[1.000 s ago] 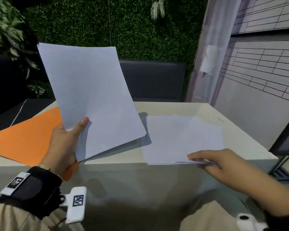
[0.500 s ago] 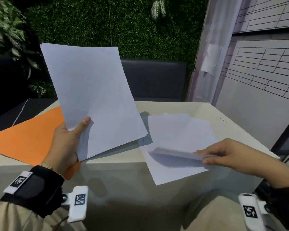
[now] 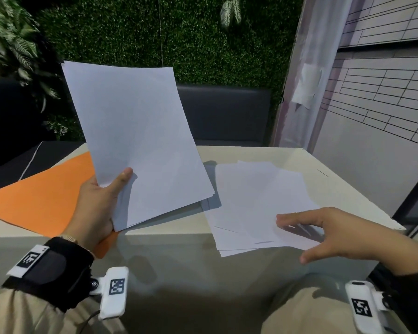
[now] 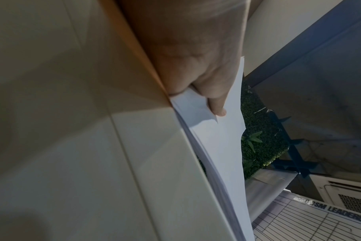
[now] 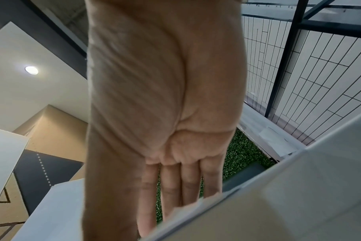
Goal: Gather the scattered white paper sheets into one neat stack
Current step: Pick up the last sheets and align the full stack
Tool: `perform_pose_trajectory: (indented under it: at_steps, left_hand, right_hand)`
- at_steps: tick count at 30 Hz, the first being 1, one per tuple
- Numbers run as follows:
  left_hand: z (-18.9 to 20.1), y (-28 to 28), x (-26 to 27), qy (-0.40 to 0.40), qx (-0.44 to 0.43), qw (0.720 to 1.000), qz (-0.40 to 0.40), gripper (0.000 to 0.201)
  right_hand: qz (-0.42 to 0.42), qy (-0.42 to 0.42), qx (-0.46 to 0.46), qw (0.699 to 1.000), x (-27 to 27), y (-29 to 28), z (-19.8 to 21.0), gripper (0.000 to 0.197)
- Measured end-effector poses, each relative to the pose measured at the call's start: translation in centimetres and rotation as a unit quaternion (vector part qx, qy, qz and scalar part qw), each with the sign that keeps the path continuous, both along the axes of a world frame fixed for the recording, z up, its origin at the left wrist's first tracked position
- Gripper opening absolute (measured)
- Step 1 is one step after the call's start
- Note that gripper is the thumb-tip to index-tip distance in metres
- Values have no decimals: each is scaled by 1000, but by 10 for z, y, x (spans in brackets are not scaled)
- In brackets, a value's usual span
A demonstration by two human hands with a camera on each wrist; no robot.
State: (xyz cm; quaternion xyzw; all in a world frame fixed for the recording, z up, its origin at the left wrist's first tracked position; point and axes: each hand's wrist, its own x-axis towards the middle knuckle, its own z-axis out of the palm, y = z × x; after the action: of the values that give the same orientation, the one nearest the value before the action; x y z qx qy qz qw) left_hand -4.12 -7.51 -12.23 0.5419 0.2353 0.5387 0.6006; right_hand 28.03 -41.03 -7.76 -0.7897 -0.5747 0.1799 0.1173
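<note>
Since a moment ago the right hand (image 3: pixel 323 233) has set its lifted sheet back down; fingers straight, it now rests on the loose white sheets (image 3: pixel 258 203) overhanging the worktop (image 3: pixel 348 196) near edge. The left hand (image 3: pixel 94 208) grips an upright white stack (image 3: pixel 135 141) above the orange folder (image 3: pixel 41 196).

I see a big orange sheet (image 3: pixel 41 201) lying flat on the left side of the pale table (image 3: pixel 270 153), with one corner poking over the near edge. Behind the table stands a dark padded chair (image 3: pixel 223 114). Behind that I see a green leafy wall (image 3: pixel 169 37), with a fern plant (image 3: pixel 12 42) on the left. On the right is a white tiled wall (image 3: pixel 384 97).
</note>
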Motion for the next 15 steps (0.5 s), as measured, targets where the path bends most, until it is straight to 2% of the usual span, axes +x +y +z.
perform_pose_trajectory:
  at_steps: [5, 12, 14, 15]
  left_hand:
    - [-1, 2, 0, 0, -8, 1000, 0, 34]
    - [0, 3, 0, 15, -24, 1000, 13, 35]
    - [0, 3, 0, 15, -24, 1000, 12, 36]
    - [0, 3, -1, 14, -24, 1000, 11, 36]
  right_hand:
    - [-8, 72, 20, 997, 5, -3, 0, 55]
    - [-9, 178, 3, 984, 22, -11, 12, 53]
    - [-15, 165, 7, 986, 23, -12, 14, 51]
    - [-20, 131, 17, 991, 22, -11, 15, 53]
